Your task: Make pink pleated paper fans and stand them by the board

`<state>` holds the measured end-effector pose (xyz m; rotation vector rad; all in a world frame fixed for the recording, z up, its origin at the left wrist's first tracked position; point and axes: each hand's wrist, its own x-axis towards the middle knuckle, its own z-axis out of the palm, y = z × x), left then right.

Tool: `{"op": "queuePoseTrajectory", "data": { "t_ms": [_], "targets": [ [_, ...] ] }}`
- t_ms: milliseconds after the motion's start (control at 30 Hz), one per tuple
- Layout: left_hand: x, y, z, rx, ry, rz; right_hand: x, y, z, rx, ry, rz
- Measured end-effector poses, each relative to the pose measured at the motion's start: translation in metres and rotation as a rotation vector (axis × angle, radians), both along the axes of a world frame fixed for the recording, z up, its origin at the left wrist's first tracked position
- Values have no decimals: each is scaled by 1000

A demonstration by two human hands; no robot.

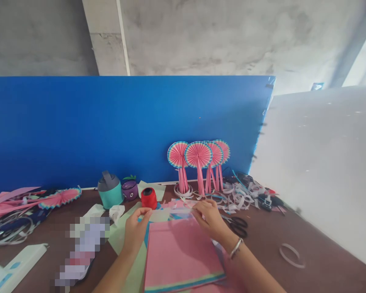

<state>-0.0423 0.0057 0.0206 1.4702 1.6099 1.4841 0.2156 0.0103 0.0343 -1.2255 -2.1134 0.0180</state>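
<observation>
My left hand pinches one end of a pale, translucent strip that looks like tape. At its other end, the fingers of my right hand close on it, so the strip stretches level between both hands. Just below lies a pink sheet with a green and blue band along its near edge. Its far edge is close to the strip; whether they touch I cannot tell. Green paper and bits of blue paper show underneath and beyond it. A bracelet circles my right wrist.
Several pleated pink paper fans stand against the blue partition. Strip scraps heap at the back right, near black scissors. A teal pot, purple cup and red spool stand behind my left hand.
</observation>
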Motion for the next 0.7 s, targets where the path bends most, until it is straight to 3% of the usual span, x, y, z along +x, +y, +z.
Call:
{"op": "queuePoseTrajectory", "data": {
  "t_ms": [267,467,700],
  "targets": [
    [-9,9,-7,2,81,-49,21,11,-9,-121,-58,-66],
    [-15,13,-18,-186,89,-117,29,16,-17,-276,-178,-136],
    [-18,15,-24,-257,101,-149,33,21,-19,-390,-203,-124]
  ]
}}
